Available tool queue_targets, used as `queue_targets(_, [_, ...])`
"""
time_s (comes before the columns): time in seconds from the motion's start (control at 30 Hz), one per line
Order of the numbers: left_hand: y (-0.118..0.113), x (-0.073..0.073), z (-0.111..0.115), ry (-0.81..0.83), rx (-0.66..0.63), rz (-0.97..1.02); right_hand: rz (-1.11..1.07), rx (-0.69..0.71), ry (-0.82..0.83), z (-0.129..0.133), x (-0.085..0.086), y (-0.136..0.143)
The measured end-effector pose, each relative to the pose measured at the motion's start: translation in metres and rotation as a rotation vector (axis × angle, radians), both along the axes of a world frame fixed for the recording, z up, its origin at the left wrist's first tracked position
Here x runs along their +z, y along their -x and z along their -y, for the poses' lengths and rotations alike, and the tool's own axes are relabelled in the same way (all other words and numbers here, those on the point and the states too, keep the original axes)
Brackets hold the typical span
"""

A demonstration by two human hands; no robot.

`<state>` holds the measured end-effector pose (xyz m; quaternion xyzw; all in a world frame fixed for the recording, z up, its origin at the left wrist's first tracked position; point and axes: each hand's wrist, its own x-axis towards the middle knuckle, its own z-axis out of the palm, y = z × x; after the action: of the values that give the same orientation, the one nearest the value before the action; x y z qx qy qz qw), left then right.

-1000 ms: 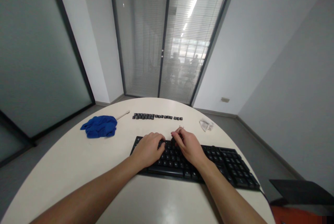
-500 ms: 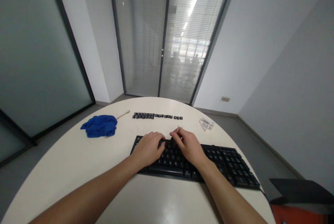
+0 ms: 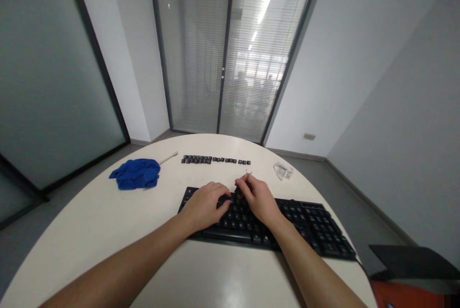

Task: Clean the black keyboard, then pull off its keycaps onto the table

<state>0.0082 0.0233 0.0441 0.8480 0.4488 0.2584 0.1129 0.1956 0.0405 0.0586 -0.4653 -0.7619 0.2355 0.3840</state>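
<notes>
A black keyboard [image 3: 230,235] lies across the round table under both hands. My left hand [image 3: 206,205] rests on its left half. The thumb and curled fingers are apart, with dark keys showing between them; whether they touch a single key cannot be made out. Close to its right, my right hand [image 3: 257,198] is closed in a pinch above the upper keys. It holds what looks like a keycap puller [image 3: 248,172], whose thin wire prongs stick out beyond the fingertips. The rest of the tool is mostly hidden by the fingers.
Loose black keycaps [image 3: 197,159] lie in rows near the table's far edge. To the left is a crumpled blue cloth [image 3: 138,174] with a thin-handled brush [image 3: 168,158] beside it. A clear plastic bag [image 3: 283,171] lies at the right. A chair [image 3: 413,260] stands beyond the table's right edge.
My left hand has shifted slightly right, its thumb and fingers nearer my right hand. At my right fingertips the wire prongs show more clearly. The keyboard keeps its place.
</notes>
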Motion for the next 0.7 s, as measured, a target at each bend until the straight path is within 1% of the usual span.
queue_targets(0.27, [0.0003,0.0005,-0.0014,0.017,-0.031,0.008,-0.026,-0.011,0.004,-0.0037,-0.0027,0.0001])
queue_targets(0.7, [0.0004,0.0007,-0.0013,0.010,-0.036,-0.010,-0.052,-0.009,0.014,-0.0041,-0.0024,0.0013])
